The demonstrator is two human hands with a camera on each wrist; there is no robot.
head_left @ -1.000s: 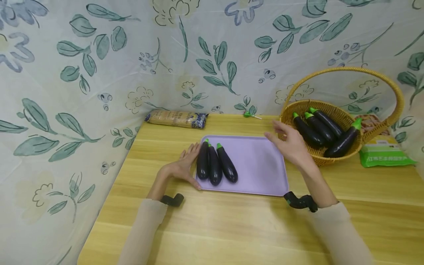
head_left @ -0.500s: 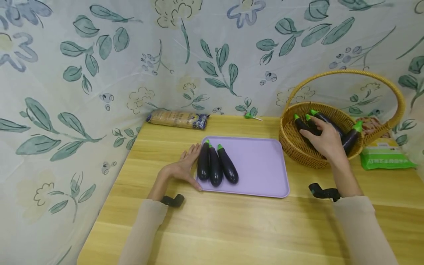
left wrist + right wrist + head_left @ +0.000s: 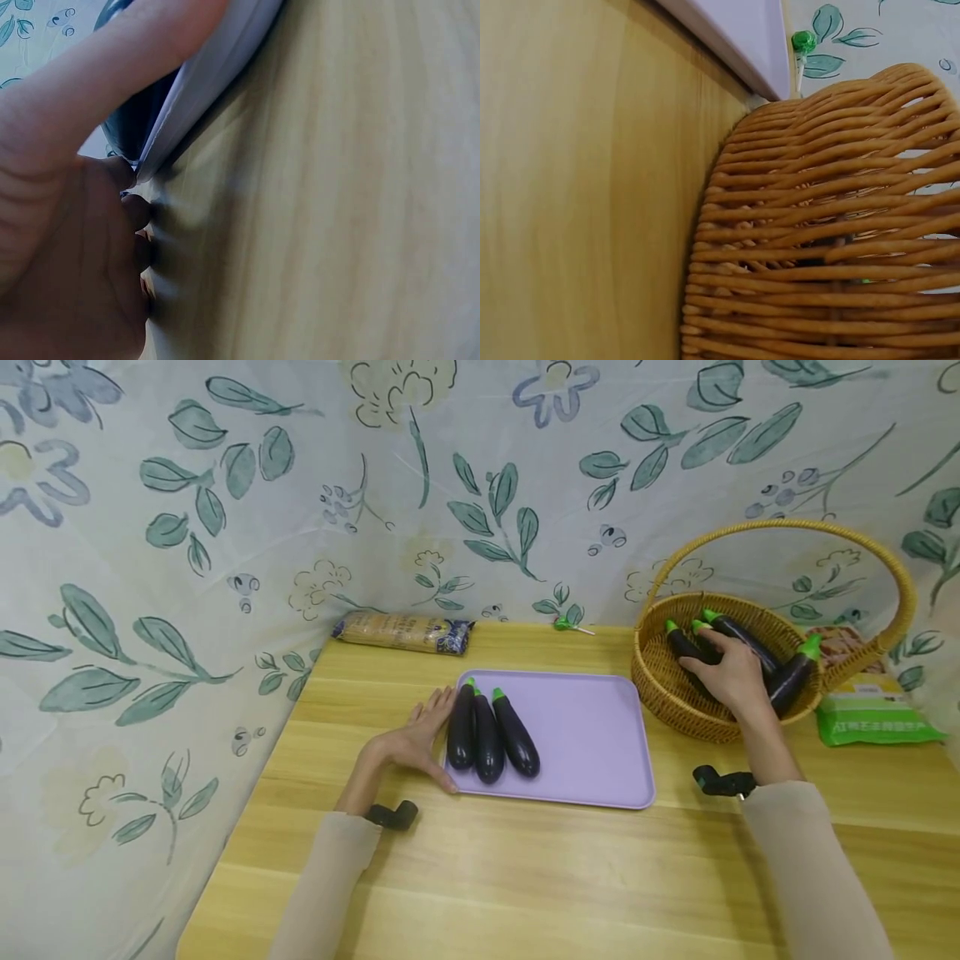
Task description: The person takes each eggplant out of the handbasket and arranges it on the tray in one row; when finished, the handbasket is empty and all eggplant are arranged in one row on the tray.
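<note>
Three dark eggplants (image 3: pixel 489 743) with green caps lie side by side at the left end of a lilac tray (image 3: pixel 592 735). My left hand (image 3: pixel 411 745) rests at the tray's left edge, thumb and fingers spread. In the left wrist view, the fingertips meet the tray rim (image 3: pixel 202 82). My right hand (image 3: pixel 733 681) reaches into the wicker basket (image 3: pixel 675 714) and grips the middle eggplant (image 3: pixel 699 626), thumb on one side and fingers on the other. Other eggplants (image 3: pixel 797 675) lie around it. Basket weave (image 3: pixel 817 247) hides the hand in the right wrist view.
The basket's tall handle (image 3: pixel 787 524) arches over its back side. A green-and-yellow food packet (image 3: pixel 873 714) lies right of the basket. Along the back edge are a long wrapped packet (image 3: pixel 405 633) and a green lollipop (image 3: pixel 564 623). Floral cloth hangs behind the wooden table (image 3: pixel 540 877).
My right hand has moved right from above the tray's edge into the basket and taken hold of an eggplant there. The left hand has stayed at the tray.
</note>
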